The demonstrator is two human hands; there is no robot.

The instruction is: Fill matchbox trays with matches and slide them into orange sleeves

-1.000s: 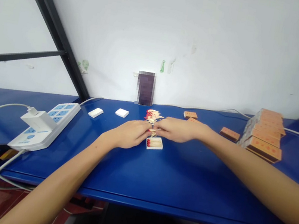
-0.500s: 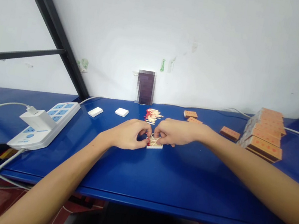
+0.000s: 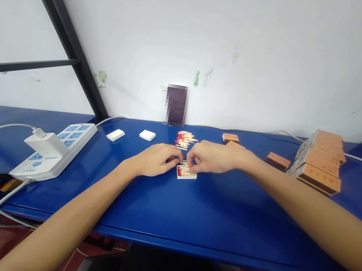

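Observation:
A small white matchbox tray [image 3: 186, 178] lies on the blue table between my hands. Inside it are red-tipped matches [image 3: 183, 171], mostly side by side with the heads to the left. My left hand [image 3: 155, 159] is at the tray's back left corner, thumb and forefinger brought close together; whatever they pinch is too small to make out. From the right, my right hand [image 3: 213, 160] reaches over the tray with curled fingers, its fingertips closed on the plain ends of matches. Just behind the hands is a loose pile of matches [image 3: 185, 140].
Two white box pieces [image 3: 147, 135] rest left of the pile. Orange matchboxes [image 3: 230, 138] lie to the right, with a large stack [image 3: 323, 162] further over. A white power strip [image 3: 57, 152] with a cable occupies the left side. A blurred dark rectangle [image 3: 176, 106] stands against the wall.
My left thumb has lifted off the tray's left side toward the forefinger. Matches that crossed over the tray now lie straighter in it. My right hand stays over the right end.

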